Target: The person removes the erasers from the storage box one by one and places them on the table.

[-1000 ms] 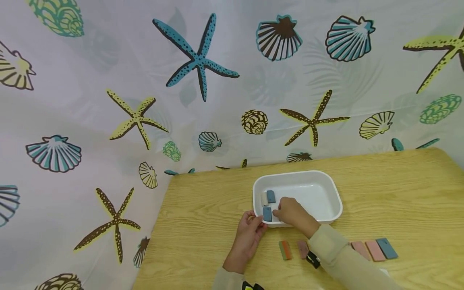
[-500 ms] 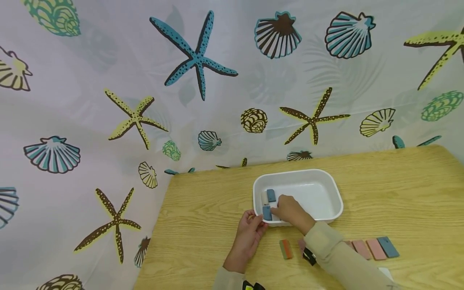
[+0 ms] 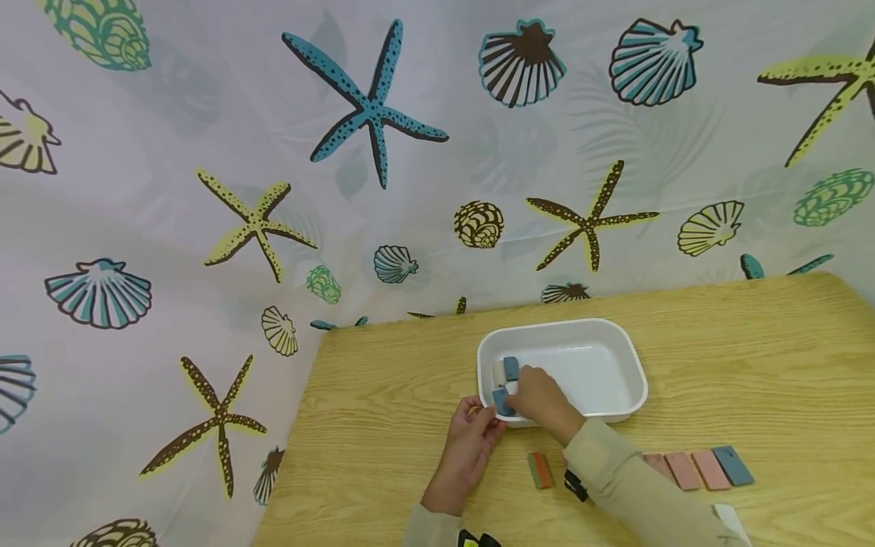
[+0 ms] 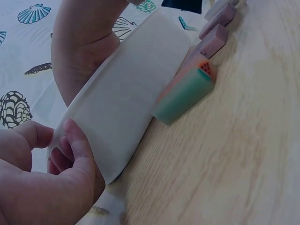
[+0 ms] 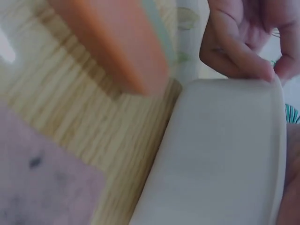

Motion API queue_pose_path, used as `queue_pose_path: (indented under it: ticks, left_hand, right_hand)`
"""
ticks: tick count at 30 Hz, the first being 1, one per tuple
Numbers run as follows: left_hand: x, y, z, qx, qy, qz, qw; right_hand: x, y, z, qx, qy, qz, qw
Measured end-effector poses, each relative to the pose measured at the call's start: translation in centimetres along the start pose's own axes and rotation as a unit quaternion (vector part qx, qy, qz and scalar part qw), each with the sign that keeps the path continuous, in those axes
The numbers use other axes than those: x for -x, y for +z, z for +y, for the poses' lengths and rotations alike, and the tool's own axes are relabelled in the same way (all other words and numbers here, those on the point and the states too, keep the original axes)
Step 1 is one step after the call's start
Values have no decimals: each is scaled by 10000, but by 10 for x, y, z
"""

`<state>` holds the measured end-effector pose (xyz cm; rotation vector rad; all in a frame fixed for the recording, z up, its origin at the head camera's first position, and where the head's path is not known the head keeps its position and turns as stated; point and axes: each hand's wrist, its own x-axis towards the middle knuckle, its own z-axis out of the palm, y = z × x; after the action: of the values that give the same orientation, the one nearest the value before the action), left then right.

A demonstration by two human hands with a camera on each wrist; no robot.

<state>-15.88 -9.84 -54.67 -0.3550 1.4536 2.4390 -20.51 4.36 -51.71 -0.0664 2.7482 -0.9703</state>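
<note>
A white plastic tray (image 3: 625, 365) lies on the wooden table. My left hand (image 3: 468, 437) pinches its rim at the near left corner; thumb and fingertips meet the edge in the left wrist view. My right hand (image 3: 543, 399) reaches over the near side into the tray, thumb and fingers bent down at a small blue block (image 3: 501, 403). This block sits slightly askew in the near left corner; I cannot tell whether the fingers grip it. Behind it lie a cream block (image 3: 499, 374) and another blue block (image 3: 511, 368). A white piece (image 3: 511, 387) shows partly beside the right hand.
An orange-and-green block (image 3: 540, 470) lies before the tray. Right of the right sleeve are several pink blocks (image 3: 683, 471), a blue block (image 3: 734, 465) and a white piece (image 3: 731, 520). A shell-patterned cloth (image 3: 410, 220) hangs behind the table (image 3: 383, 380).
My right hand has shifted slightly left inside the tray, from the white piece onto the near blue block, which has turned a little. My left hand stays on the rim.
</note>
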Motion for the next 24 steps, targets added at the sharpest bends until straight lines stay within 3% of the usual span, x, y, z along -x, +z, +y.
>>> queue_pose_path:
  ticks: [5, 12, 16, 24]
  left_hand:
    - [-1, 0, -1, 45, 56, -56, 10000]
    - [-1, 2, 0, 31, 84, -11, 10000]
    - [-3, 4, 0, 33, 89, 53, 9999]
    - [-6, 7, 0, 1, 4, 204, 9998]
  right_hand:
    - [-1, 2, -3, 379, -173, 315, 9986]
    - [-5, 3, -1, 541, -250, 400, 9974]
    - [-6, -3, 0, 398, -284, 275, 9984]
    - [-3, -28, 6, -473, -450, 25, 9979]
